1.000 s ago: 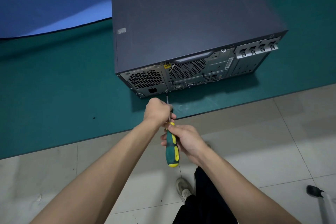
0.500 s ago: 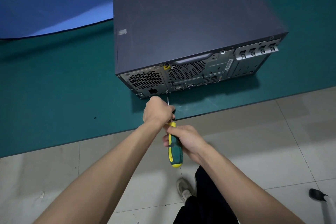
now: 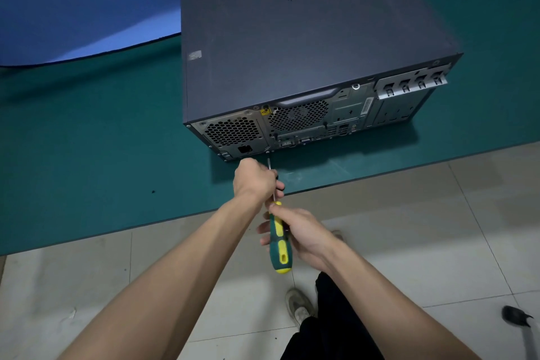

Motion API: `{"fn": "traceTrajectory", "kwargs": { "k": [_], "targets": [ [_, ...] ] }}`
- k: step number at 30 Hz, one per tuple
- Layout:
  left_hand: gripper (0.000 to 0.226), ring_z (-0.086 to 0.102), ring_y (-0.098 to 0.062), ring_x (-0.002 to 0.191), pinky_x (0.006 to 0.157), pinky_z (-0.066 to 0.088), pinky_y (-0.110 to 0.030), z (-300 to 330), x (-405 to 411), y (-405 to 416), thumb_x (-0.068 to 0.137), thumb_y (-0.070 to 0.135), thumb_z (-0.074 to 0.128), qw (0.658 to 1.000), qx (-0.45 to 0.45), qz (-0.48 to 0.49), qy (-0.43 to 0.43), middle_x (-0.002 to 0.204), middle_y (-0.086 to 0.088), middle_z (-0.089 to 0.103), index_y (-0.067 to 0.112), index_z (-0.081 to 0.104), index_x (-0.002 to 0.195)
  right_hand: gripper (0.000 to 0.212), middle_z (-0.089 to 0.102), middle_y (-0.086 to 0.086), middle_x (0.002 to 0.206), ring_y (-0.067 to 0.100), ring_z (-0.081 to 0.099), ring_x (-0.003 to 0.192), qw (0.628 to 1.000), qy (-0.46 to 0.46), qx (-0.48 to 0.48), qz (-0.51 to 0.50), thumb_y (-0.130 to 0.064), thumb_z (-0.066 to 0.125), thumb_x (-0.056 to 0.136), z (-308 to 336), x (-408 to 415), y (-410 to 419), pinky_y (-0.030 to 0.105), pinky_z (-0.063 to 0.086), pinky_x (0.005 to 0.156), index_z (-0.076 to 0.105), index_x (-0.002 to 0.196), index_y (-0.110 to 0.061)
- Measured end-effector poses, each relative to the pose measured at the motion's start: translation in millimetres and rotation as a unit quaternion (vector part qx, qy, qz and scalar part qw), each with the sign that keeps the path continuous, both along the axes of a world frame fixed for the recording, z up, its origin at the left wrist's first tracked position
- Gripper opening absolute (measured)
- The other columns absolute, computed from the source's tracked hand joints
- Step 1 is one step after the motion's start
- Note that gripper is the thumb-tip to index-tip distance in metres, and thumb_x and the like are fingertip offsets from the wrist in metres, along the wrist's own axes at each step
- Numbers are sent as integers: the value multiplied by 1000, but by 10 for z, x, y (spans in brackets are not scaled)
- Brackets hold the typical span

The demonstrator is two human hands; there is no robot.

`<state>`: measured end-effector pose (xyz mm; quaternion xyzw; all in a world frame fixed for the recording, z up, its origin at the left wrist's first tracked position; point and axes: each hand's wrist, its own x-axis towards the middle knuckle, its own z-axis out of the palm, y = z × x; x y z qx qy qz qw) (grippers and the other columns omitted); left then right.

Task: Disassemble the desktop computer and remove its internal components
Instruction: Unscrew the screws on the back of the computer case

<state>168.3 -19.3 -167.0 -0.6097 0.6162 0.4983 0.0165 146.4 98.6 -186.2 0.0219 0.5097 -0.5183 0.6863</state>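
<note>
Dark grey desktop computer case [image 3: 292, 47] lies on its side on a green mat [image 3: 87, 155], rear panel facing the person, near the mat's front edge. Rear panel shows a honeycomb power supply grille [image 3: 232, 131] at left, a round fan grille [image 3: 298, 115] beside it, ports under the fan, and a silver slot bracket [image 3: 412, 83] at the right end. Screwdriver [image 3: 279, 238] with green and yellow handle points up at the panel; its tip sits at a screw [image 3: 267, 152] on the lower edge, just right of the power supply grille. Right hand [image 3: 301, 235] is wrapped round the handle, fingers curled on it. Left hand [image 3: 257, 180] is curled round the metal shaft just below the tip, close to the panel. Both forearms reach in from below. Blue sheet [image 3: 73, 3] lies on the far left beyond the mat. Tiled floor [image 3: 409, 228] below the mat edge, with a shoe [image 3: 298, 305] and dark trouser leg visible.
</note>
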Motion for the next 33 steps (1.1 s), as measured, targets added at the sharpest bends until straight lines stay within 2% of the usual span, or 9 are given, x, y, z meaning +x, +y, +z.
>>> {"fn": "traceTrajectory", "kwargs": {
  "k": [2,7,9,11,16,20,22,25,33],
  "targets": [
    [20,60,-24,46,60,58,-42,-14,4,-5,95,4,47,1000,12,-9,13,57,-10,65,1,55,76,21,72,9,74,25,66,62,999,-30,-11,-7,-23,49,97,9,-21,9,35,51,78,59,95,-4],
    [27,67,-31,53,57,59,-38,52,57,-102,89,14,57,991,-30,-125,-31,59,-14,68,-1,64,67,14,62,5,61,18,62,52,998,7,9,-65,-16,60,91,-16,49,0,30,54,57,51,89,-6],
    [28,65,-28,47,49,57,-34,66,72,-103,86,14,64,991,-30,-125,-22,54,-13,66,1,62,62,19,58,4,60,16,59,48,996,11,24,-88,-17,64,89,-30,74,-4,29,53,52,47,87,-8],
    [29,61,-25,41,44,54,-31,57,68,-100,89,8,61,995,-14,-103,-3,50,-11,62,0,59,61,21,58,6,62,17,58,47,996,6,30,-83,-22,64,89,-28,65,-11,28,51,49,47,89,-9],
    [34,59,-24,40,47,55,-33,-7,48,-127,90,6,52,995,-6,-98,-14,43,-8,57,0,57,57,18,65,6,63,18,59,51,998,15,23,-61,-22,54,95,-57,35,-11,26,49,53,58,91,-5],
    [21,65,-28,53,57,58,-36,-40,25,-124,87,20,58,995,-79,-51,-14,61,-10,66,9,60,70,18,59,1,55,11,52,44,990,87,48,-100,-17,68,86,-95,85,-14,21,45,47,53,85,-8],
    [17,62,-21,46,50,56,-32,-66,-23,-136,85,20,63,997,-65,38,30,63,-7,64,10,61,72,26,56,2,57,11,47,43,980,147,69,-113,-16,73,82,-113,73,-22,22,42,48,47,81,-10],
    [19,55,-12,39,43,51,-26,-86,-105,-140,81,15,71,986,-27,148,70,61,-6,61,9,61,65,35,54,2,67,15,46,56,955,268,109,-71,-26,77,77,-117,25,-13,28,39,57,43,76,-15],
    [15,56,-18,43,55,58,-33,-143,-194,-196,75,19,73,983,-42,173,39,57,-6,62,7,65,70,38,49,-11,62,11,47,58,904,403,146,-12,-35,77,73,-161,-27,18,31,37,58,41,71,-24]
  ]
}}
